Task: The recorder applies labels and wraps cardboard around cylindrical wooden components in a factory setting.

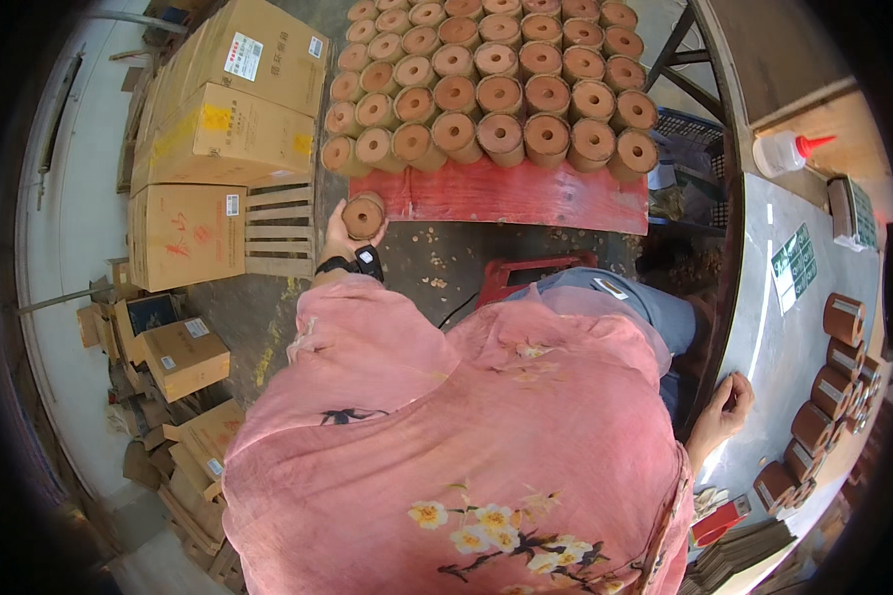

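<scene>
My left hand [337,234] is wrapped round a short brown cylinder [364,217] with a round hole in the middle of its end. It holds this piece just off the near left corner of a red board [526,192]. On the board stand rows of similar brown cylinders [500,132], packed close together with their holed ends up. At the edge of the grey worktable [764,327] on the right is my right hand [721,416]. Its fingers are curled in and closed, and whatever they may hold is hidden.
Cardboard boxes [193,233] stack up at the left beside a slatted wooden pallet [280,226]. Several brown cylinders [831,390] line the worktable's far side. A white bottle with a red nozzle [779,154] lies near its back. Below is a red stool [501,283].
</scene>
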The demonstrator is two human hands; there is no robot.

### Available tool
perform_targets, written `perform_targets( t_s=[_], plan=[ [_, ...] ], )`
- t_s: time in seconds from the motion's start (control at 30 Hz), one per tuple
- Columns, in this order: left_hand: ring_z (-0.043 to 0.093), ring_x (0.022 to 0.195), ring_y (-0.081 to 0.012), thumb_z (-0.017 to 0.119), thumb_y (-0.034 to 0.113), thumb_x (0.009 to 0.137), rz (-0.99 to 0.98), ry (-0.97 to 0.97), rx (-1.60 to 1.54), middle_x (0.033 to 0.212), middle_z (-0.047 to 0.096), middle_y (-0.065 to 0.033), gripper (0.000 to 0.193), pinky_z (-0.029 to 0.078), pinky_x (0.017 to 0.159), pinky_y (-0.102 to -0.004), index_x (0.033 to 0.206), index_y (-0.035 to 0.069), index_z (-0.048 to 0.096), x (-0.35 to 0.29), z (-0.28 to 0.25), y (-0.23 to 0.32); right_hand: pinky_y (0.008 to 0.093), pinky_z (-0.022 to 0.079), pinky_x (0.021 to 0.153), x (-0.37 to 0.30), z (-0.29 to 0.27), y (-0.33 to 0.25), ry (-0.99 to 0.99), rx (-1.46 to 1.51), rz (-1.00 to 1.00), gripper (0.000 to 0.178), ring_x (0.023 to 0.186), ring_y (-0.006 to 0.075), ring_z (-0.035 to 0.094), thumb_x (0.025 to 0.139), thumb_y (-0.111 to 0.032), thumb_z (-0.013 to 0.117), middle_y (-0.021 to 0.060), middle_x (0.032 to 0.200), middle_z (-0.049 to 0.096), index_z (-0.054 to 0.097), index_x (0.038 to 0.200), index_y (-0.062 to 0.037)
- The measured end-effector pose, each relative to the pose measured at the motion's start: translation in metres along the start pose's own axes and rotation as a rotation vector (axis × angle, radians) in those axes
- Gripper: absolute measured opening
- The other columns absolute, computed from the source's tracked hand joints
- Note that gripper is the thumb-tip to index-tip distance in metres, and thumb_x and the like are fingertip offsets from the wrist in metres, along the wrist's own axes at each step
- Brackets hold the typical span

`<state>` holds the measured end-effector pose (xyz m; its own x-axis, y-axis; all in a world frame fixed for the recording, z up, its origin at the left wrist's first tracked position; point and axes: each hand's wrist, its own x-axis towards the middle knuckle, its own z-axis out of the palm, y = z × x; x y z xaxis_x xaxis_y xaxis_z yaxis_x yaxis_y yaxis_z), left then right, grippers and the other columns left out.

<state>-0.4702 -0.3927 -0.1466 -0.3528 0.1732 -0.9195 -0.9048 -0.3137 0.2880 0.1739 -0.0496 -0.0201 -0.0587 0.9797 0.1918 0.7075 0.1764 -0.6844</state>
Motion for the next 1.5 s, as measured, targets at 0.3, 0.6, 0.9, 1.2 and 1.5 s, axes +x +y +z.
perform_targets(
  t_s=[0.3,0.6,0.9,1.2,1.5],
  plan=[
    [0.053,0.119,-0.0468,0.052,0.071,0.094,0.134,0.205,0.055,0.145,0.046,-0.0185,0.077,0.057,0.091,-0.0515,0.147,0.016,0.044,0.046,0.0,0.056,0.0293,0.051,0.084,0.001,0.004,0.009,0.053,-0.12,-0.104,0.015,0.094,0.0156,0.061,0.1,-0.01,0.065,0.0078,0.105,0.067,0.068,0.108,0.0019],
    [0.054,0.123,-0.0392,0.049,0.068,0.097,0.314,0.323,0.285,0.143,0.05,-0.0145,0.07,0.057,0.089,-0.048,0.148,0.02,0.043,0.056,0.005,0.065,0.0386,0.05,0.093,-0.008,0.009,-0.002,0.089,-0.109,-0.146,0.009,0.102,0.0272,0.064,0.095,-0.003,0.067,0.0137,0.108,0.067,0.068,0.103,0.0025],
    [0.064,0.096,-0.0339,0.08,0.052,0.077,1.783,-0.002,1.835,0.105,0.067,-0.0182,0.065,0.054,0.086,-0.0407,0.114,0.001,0.065,0.086,-0.058,0.058,0.0433,0.05,0.094,-0.016,0.015,-0.027,0.12,-0.198,-0.152,0.013,0.105,0.0357,0.063,0.09,-0.005,0.067,0.0202,0.112,0.066,0.067,0.101,0.0022],
    [0.064,0.083,-0.0246,0.067,0.046,0.094,-0.139,0.075,1.037,0.095,0.067,-0.01,0.045,0.053,0.074,-0.0373,0.114,0.006,0.063,0.104,0.019,-0.036,0.0402,0.049,0.097,0.006,-0.081,-0.023,0.463,-0.312,-0.029,0.035,0.117,0.0356,0.058,0.085,-0.007,0.072,0.0186,0.124,0.061,0.064,0.118,-0.0029],
    [0.067,0.082,-0.017,0.062,0.039,0.102,0.18,-0.671,1.608,0.104,0.068,-0.008,0.04,0.052,0.07,-0.0304,0.124,0.007,0.058,-0.027,0.266,-0.2,0.0489,0.045,0.105,0.036,-0.223,0.081,0.636,-0.813,0.643,0.088,0.129,0.0399,0.053,0.074,-0.048,0.083,0.0218,0.14,0.054,0.051,0.143,-0.0042]
  ],
)
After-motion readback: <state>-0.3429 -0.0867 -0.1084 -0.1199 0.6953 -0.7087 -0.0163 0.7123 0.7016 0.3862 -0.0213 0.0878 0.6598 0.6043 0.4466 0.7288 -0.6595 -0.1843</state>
